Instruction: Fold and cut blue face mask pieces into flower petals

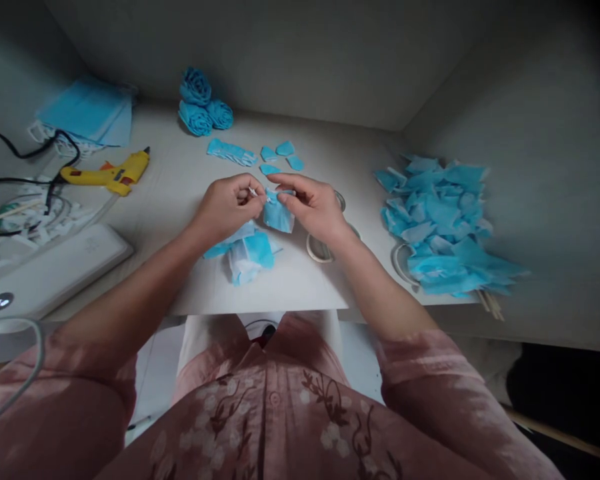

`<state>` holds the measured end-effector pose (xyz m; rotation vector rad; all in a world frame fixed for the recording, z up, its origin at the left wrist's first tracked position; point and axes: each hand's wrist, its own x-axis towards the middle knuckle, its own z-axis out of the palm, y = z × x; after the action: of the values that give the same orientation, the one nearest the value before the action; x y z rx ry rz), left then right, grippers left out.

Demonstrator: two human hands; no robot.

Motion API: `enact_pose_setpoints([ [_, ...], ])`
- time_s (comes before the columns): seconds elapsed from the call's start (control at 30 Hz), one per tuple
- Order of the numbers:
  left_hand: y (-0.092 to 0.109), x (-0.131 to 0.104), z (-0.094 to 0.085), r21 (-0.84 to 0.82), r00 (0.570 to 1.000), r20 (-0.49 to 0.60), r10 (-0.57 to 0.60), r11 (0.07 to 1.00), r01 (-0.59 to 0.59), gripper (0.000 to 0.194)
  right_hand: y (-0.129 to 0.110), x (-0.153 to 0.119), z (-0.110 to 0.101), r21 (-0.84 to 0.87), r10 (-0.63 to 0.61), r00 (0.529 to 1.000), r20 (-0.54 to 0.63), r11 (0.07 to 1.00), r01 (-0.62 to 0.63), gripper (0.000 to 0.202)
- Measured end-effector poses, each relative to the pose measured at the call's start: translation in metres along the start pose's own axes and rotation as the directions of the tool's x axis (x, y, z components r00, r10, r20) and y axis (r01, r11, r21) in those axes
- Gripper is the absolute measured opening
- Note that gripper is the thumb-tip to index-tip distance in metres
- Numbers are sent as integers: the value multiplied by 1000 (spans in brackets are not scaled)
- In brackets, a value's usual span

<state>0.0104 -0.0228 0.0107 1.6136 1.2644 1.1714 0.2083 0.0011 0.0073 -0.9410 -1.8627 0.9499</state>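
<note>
Over the middle of the table, my left hand (235,203) and my right hand (310,203) meet at a small blue fabric piece (279,215). The thumb and fingers of my left hand pinch near its upper left corner, where a small white bit shows. My right thumb presses on its top edge, with the index finger stretched over it. Just below my left hand lie several loose blue and white fabric pieces (250,257). Beyond my fingers are several small blue cut petals (285,148) and a folded blue strip (231,153).
Three blue rolled fabric roses (196,120) stand at the back. Blue face masks (87,110), a yellow glue gun (115,175) with black cables and a white device (55,267) are at left. Tape rolls (321,250) lie by my right wrist; a blue fabric heap (440,213) is at right.
</note>
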Motion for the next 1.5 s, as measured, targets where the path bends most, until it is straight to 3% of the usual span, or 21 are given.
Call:
enact_pose_setpoints([
  [0.17,-2,1,-2,85,999,-30,42,996,-40,4,4,2,-1,58,22,1000,9,998,-22,31],
  [0.33,1,1,-4,7,1000,18,-3,1000,3,10,5,3,-1,122,37,999,15,992,-39,32],
  [0.43,2,0,-4,-31,998,54,20,999,-18,11,4,2,-1,109,51,999,13,993,-52,34],
  [0.7,-2,2,0,102,994,-19,106,989,-104,12,13,3,1,78,6,999,46,997,-9,41],
  [1.1,-2,0,-2,54,997,43,57,997,-59,9,13,2,-1,-25,-35,995,94,999,37,56],
  [1.5,5,-1,-1,130,998,-7,64,990,-62,10,17,2,6,-19,-37,999,-35,999,36,46],
])
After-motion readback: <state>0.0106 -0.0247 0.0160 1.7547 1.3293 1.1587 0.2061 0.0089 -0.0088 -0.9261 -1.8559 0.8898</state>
